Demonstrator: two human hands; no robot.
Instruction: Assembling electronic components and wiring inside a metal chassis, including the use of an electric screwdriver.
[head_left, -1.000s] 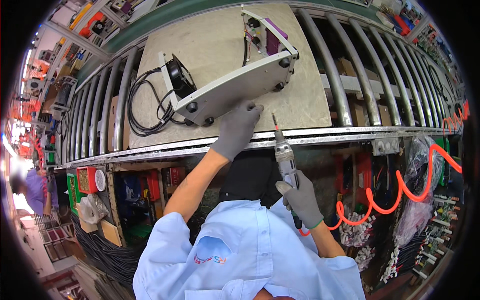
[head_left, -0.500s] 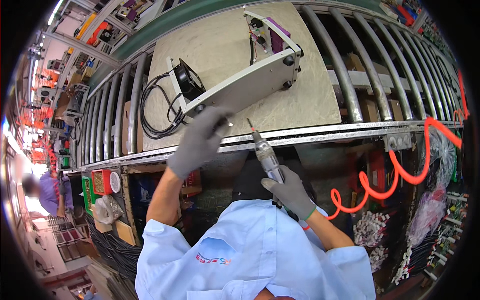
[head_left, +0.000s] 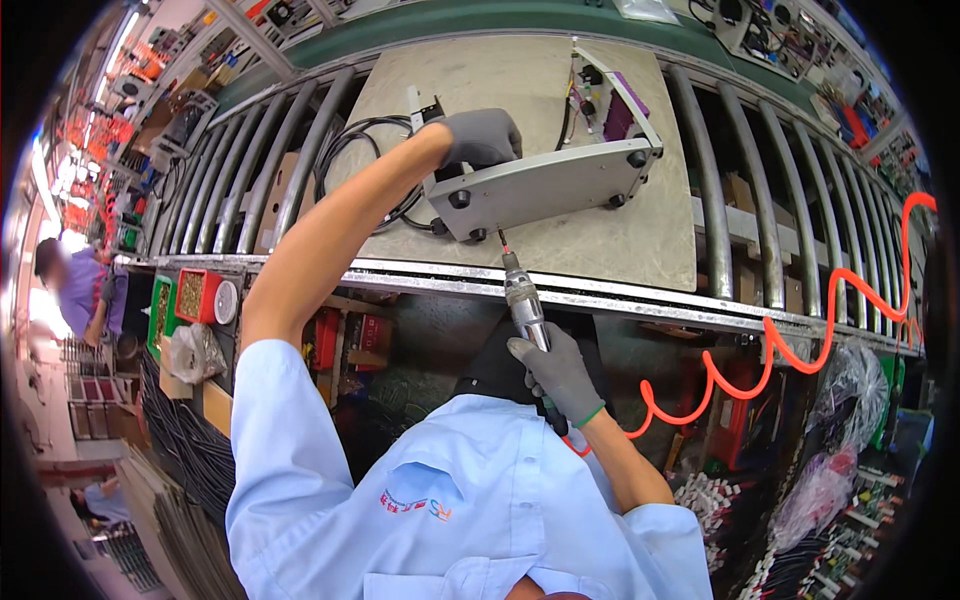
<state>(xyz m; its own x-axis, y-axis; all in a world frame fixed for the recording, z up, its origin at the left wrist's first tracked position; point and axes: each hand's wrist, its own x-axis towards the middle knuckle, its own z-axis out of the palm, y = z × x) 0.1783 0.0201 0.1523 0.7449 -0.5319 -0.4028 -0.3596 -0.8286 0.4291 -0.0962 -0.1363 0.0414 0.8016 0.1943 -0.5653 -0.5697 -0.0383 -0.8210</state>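
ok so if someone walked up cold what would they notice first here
Probably the grey metal chassis tipped on its edge on the board over the roller conveyor, with the gloved left hand gripping its top. Next, the pneumatic screwdriver in the gloved right hand, its tip just below the chassis's lower edge. The bright orange coiled air hose snaking off right also stands out.

This was a factory assembly line. Beyond the gloved fingers point(head_left: 480, 135) ran a roller conveyor point(head_left: 740, 170) carrying a board point(head_left: 640, 230) with a grey metal chassis point(head_left: 545, 185). Right of the fingers gripping the pneumatic screwdriver point(head_left: 522, 300) trailed an orange coiled air hose point(head_left: 800, 350). Left of them sat parts bins point(head_left: 190, 300), and another worker point(head_left: 75, 290) stood farther off.
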